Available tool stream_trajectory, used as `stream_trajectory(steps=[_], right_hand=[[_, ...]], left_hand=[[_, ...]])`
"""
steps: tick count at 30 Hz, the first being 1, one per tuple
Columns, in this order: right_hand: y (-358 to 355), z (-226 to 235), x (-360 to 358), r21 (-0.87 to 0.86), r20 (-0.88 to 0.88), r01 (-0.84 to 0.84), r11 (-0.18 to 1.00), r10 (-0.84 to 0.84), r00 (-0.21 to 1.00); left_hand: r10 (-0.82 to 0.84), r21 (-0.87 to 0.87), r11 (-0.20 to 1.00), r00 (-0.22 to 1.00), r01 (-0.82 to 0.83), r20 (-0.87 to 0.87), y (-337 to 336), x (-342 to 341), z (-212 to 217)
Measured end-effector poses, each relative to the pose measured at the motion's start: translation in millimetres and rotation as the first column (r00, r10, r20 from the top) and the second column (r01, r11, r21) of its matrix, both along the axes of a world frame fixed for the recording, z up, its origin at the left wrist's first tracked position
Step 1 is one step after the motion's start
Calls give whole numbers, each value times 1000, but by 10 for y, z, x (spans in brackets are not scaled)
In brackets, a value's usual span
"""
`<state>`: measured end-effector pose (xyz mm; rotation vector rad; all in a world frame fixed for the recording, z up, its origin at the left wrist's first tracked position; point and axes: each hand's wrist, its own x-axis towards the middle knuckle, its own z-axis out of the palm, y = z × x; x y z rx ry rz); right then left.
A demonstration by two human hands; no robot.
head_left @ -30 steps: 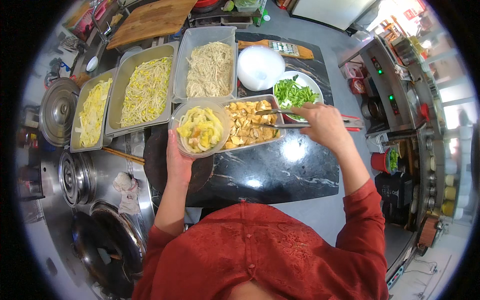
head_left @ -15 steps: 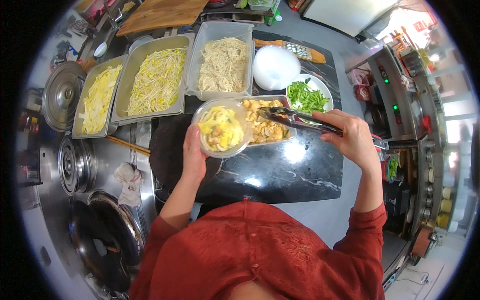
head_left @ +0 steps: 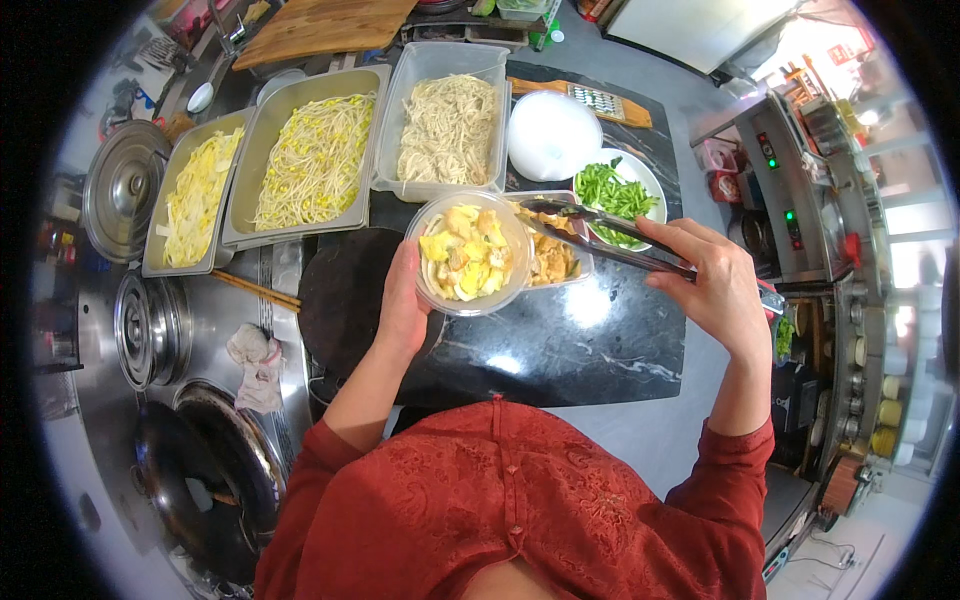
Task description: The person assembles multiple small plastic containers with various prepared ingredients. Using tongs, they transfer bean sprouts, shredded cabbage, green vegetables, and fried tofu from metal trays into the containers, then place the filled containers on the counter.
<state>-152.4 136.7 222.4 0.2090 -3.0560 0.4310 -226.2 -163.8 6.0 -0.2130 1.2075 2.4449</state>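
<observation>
My left hand point(head_left: 403, 300) is closed around the left side of a clear round plastic bowl point(head_left: 519, 274), tilted a little. In it lie pale yellow strips with golden-brown chunks point(head_left: 468, 250) on top. A pair of metal tongs point(head_left: 652, 262) is gripped in my right hand point(head_left: 715, 280), its jaws reaching left over a rectangular tray point(head_left: 589, 268) of golden-brown fried pieces point(head_left: 555, 262). The tong tips are close to the bowl's right rim; whether they pinch a piece cannot be made out. The bowl hides the tray's left part.
Behind the bowl stand tubs of shredded pale strands point(head_left: 445, 130), bean sprouts point(head_left: 315, 165) and yellow strips point(head_left: 200, 200). A stack of clear bowls point(head_left: 553, 135) and a plate of chopped greens point(head_left: 613, 195) sit at the right. A dark round board point(head_left: 345, 290) lies left; a grater point(head_left: 600, 100) lies behind.
The bowl in my left hand has moved slightly right and now shows more brown chunks on top. The tongs have shifted a little, their tips lower and nearer the bowl.
</observation>
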Motion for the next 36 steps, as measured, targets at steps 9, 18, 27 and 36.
stream_trajectory(steps=[9, 18, 27, 36], right_hand=[[-159, -295, -1039, 322, -87, -79, 943, 113, 990], [-798, -1069, -3192, 660, 270, -62, 748, -160, 949], [-573, -677, -2548, 524, 111, 35, 851, -108, 988], [-418, 403, -1813, 23, -161, 120, 993, -114, 980]], left_hand=[[104, 14, 995, 995, -104, -12, -516, 117, 53], [322, -25, 945, 943, -325, -84, -1259, -199, 345], [365, 9, 931, 931, -365, -16, -1458, -832, 359], [225, 35, 974, 965, -222, -134, -915, -1501, 353]])
